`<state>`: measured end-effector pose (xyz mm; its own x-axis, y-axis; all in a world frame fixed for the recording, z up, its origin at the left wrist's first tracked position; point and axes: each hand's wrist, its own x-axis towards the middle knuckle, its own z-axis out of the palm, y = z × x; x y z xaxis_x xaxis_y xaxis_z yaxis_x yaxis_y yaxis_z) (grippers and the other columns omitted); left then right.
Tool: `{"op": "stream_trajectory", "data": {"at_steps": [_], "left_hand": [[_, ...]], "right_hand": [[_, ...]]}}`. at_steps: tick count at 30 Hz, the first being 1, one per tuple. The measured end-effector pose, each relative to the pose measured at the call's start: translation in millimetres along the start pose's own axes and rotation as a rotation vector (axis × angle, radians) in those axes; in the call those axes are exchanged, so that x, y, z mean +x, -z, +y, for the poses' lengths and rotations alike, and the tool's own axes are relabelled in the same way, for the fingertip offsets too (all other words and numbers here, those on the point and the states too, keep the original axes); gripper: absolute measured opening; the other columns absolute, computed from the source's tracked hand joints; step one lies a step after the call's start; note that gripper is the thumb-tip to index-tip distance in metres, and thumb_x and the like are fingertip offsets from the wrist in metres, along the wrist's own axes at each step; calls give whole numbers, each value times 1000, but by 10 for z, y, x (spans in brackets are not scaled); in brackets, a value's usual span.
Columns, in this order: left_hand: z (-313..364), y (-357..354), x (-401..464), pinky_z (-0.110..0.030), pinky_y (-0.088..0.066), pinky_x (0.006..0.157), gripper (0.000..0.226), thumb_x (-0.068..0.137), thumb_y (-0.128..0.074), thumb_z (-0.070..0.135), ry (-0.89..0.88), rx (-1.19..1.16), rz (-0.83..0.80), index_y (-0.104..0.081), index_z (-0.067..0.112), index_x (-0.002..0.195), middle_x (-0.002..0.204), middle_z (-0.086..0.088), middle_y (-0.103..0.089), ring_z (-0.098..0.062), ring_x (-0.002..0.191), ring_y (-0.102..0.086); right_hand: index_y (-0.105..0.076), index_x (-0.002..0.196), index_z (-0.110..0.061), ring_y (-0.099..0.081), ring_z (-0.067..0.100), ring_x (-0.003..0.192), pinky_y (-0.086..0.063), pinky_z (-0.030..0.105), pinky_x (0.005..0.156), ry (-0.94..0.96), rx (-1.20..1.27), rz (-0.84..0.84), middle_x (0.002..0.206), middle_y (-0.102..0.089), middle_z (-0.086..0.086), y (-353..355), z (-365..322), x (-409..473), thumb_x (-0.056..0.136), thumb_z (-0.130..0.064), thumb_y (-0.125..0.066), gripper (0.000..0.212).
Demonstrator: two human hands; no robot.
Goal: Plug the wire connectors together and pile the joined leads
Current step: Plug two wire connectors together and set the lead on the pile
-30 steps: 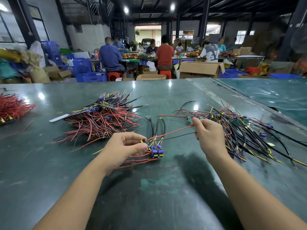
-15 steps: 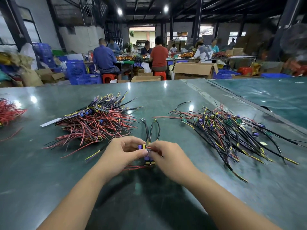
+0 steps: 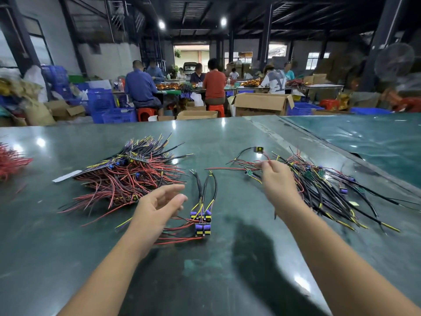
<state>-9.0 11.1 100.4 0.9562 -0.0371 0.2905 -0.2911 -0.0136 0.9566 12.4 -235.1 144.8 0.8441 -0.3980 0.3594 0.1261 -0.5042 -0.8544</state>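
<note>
— Hands apart over the green table [image 3: 68, 258], head view: your right hand [image 3: 276, 181] pinches a fresh red-and-black lead [image 3: 258, 149] lifted from the loose heap [image 3: 330, 188] on the right.

— And the left?

— Your left hand [image 3: 157, 207] hangs empty, fingers relaxed. It is the nearer one to the joined leads [image 3: 202, 218], just to its right, long axis running away from you.

— So the mate?

— Likely from the red pile [image 3: 127, 176], up and left of that hand.

Green table [image 3: 68, 258] bearing wire piles [image 3: 127, 176]
</note>
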Motion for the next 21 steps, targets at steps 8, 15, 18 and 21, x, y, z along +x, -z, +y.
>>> {"op": "stream_trajectory", "data": {"at_steps": [8, 15, 18, 21], "left_hand": [[-58, 52, 33, -26, -51, 70, 23, 90, -60, 7, 11, 39, 10, -69, 26, 100, 87, 0, -74, -7, 70, -63], [-66, 46, 43, -17, -51, 64, 25, 90, -59, 4, 28, 27, 7, -68, 26, 100, 83, 2, -74, -6, 68, -62], [-70, 39, 45, -16, -51, 65, 25, 90, -59, 5, 38, 34, -5, -68, 25, 100, 83, 2, -74, -6, 69, -63], [-75, 29, 41, -16, -50, 69, 24, 90, -60, 5, 31, 74, -11, -69, 25, 99, 85, 3, -74, -7, 73, -64]], "right_hand": [[-24, 146, -12, -8, 29, 146, -23, 48, 111, 80, -1004, -434, 158, -14, 7, 52, 598, 471, 101, -37, -31, 52], [-12, 151, -15, 6, 26, 147, -10, 47, 116, 101, -1038, -665, 161, -4, -2, 107, 925, 582, 102, -14, -23, 51], [-10, 153, -19, 9, 25, 147, -7, 46, 118, 61, -1008, -681, 161, 2, 0, 175, 930, 644, 95, 0, -27, 63], [-10, 153, -20, 8, 25, 147, -6, 52, 118, 33, -1035, -699, 161, 2, -1, 218, 862, 632, 89, 6, -28, 71]]}}
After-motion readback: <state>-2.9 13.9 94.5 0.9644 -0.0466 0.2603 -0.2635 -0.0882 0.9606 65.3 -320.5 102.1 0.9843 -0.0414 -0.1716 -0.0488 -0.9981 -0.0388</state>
